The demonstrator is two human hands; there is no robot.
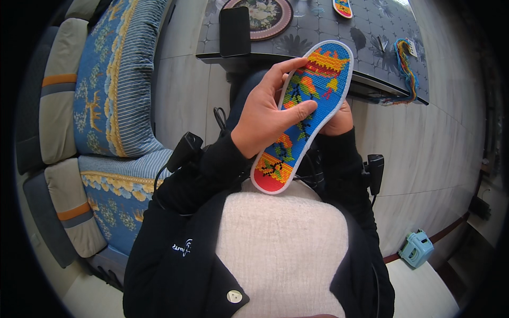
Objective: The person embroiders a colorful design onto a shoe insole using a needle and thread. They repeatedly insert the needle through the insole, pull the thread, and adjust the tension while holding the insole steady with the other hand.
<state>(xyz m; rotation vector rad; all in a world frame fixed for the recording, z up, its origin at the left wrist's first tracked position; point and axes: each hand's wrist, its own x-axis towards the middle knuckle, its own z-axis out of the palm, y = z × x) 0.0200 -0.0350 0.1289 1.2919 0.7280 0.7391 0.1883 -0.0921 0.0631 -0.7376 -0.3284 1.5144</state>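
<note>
Between my hands is an embroidered cross-stitch insole (324, 89) with a white bound edge, its blue ground worked in flowers, yellow and red bands. It is tilted, with the toe end up and to the right and the red heel end close to my body. My left hand (270, 101) grips its left edge, thumb lying across the stitched face. Behind the insole's right edge my right hand (340, 119) supports it from below; most of its fingers are hidden. On the dark patterned table (310, 43) in front lies part of a second insole (342, 8).
A hank of coloured embroidery thread (407, 75) hangs over the table's right front edge, near a small metal tool (382, 43). A black phone (235, 31) overlaps a round floral mat (274, 18). A sofa (115, 91) stands at left; a light-blue plastic item (416, 248) sits at lower right.
</note>
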